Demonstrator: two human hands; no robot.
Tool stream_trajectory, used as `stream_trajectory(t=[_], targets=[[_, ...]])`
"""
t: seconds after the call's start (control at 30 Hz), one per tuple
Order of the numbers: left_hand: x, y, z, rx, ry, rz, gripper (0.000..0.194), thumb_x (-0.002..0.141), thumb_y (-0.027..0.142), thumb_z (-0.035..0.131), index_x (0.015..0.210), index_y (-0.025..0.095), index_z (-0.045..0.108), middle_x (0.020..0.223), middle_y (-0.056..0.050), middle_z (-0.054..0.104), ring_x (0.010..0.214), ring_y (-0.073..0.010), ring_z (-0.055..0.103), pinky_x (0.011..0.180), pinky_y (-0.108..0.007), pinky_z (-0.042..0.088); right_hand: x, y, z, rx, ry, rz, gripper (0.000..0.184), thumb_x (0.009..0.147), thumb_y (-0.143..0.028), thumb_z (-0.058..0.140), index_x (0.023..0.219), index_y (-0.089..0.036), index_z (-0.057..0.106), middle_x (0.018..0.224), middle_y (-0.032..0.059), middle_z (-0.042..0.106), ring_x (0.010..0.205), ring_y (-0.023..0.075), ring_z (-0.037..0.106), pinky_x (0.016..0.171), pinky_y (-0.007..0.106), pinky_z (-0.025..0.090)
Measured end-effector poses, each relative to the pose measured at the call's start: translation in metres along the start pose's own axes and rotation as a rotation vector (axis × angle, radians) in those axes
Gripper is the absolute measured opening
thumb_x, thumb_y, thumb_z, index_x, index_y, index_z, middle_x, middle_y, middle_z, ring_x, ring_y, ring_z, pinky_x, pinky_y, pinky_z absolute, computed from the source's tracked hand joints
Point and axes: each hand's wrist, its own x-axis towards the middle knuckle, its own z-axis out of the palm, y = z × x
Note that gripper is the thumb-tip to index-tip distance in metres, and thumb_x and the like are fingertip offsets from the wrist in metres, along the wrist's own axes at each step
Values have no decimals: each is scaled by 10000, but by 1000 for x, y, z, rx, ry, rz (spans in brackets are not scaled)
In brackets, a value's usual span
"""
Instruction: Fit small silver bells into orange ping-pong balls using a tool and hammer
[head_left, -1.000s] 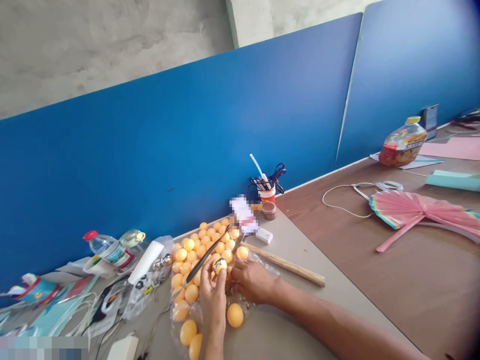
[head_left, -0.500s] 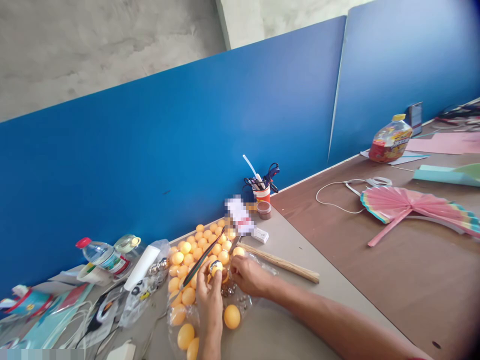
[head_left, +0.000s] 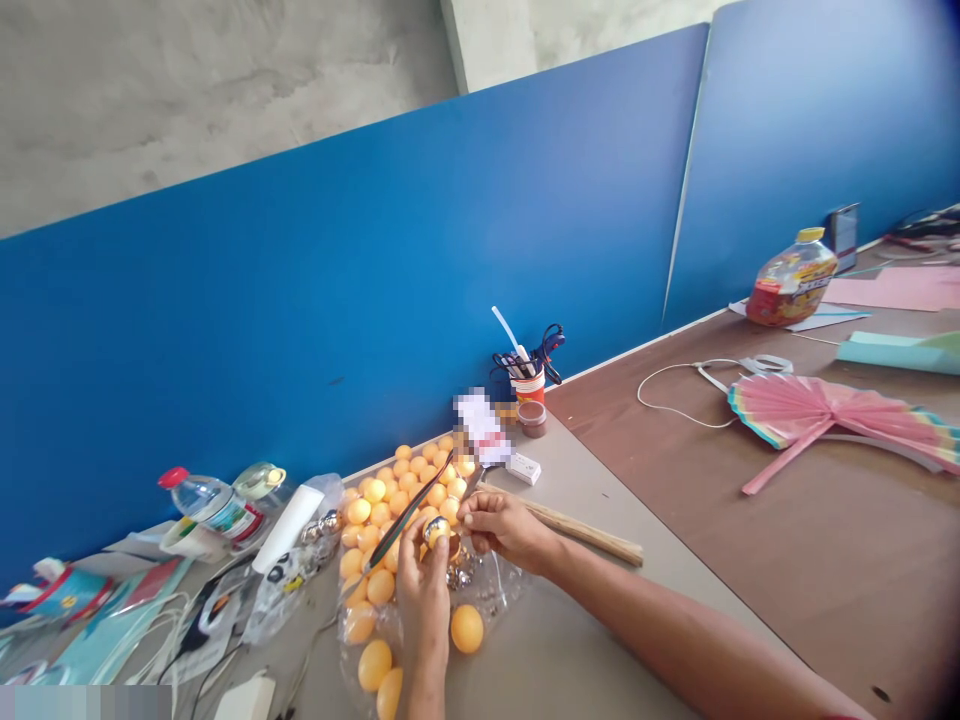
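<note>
Between its thumb and fingers, my left hand holds a small shiny ball, silvery with a yellow-orange part. Just right of it, my right hand is closed in a pinch; whatever sits at its fingertips is too small to make out. Around and behind both hands lie many orange ping-pong balls in clear plastic. One loose orange ball rests on the table below my right hand. Several shiny silver bells or beads lie under the hands, partly hidden. Dark tweezers slant across the balls beside my left hand.
A wooden stick lies behind my right forearm. Further back stand a small lidded tub and a pen cup. On the left is a red-capped bottle; to the right are a pink paper fan and a drink bottle.
My right hand has lifted slightly, its pinched fingertips now pointing toward the shiny ball. My left hand keeps its hold on the ball. The view has shifted a little.
</note>
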Motion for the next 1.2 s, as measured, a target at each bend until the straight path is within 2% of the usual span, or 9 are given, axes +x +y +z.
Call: stream_trajectory(t=[0.2, 0.3, 0.43, 0.83, 1.2], targets=[[-1, 0, -1, 47, -42, 34, 505, 787, 542, 757, 1173, 229, 669, 1148, -110, 747, 1071, -286, 721, 909, -392, 581, -3, -3, 4, 38, -40, 47, 406, 569, -360, 921, 789, -157, 646, 640, -6, 696, 434, 71, 505, 485, 233, 302], [-2, 2, 2, 58, -63, 48, 540, 791, 559, 744, 1201, 221, 652, 1135, -119, 746, 1084, -294, 715, 906, -399, 579, -3, -1, 4, 27, -57, 24, 395, 595, -391, 915, 729, -160, 624, 612, -11, 677, 435, 67, 481, 488, 238, 290], [-5, 4, 5, 74, -74, 73, 583, 775, 580, 746, 1219, 215, 652, 1235, -143, 713, 1138, -315, 691, 912, -407, 575, -1, 0, 2, 14, -28, -16, 401, 581, -398, 933, 698, -156, 636, 552, -48, 600, 480, 61, 448, 529, 235, 293], [-5, 5, 4, 104, -130, 61, 659, 761, 643, 729, 1249, 212, 629, 1338, -163, 657, 1238, -340, 630, 1020, -458, 513, -4, -4, 4, -6, -39, 72, 414, 554, -404, 944, 671, -152, 636, 561, -34, 612, 527, 76, 490, 571, 242, 318], [-3, 0, 5, 147, -106, 108, 616, 769, 641, 720, 1204, 210, 655, 1280, -155, 686, 1210, -339, 643, 999, -451, 523, -3, -8, 1, -13, -61, 145, 416, 531, -385, 947, 665, -153, 629, 520, -49, 600, 468, 68, 499, 538, 226, 365]])
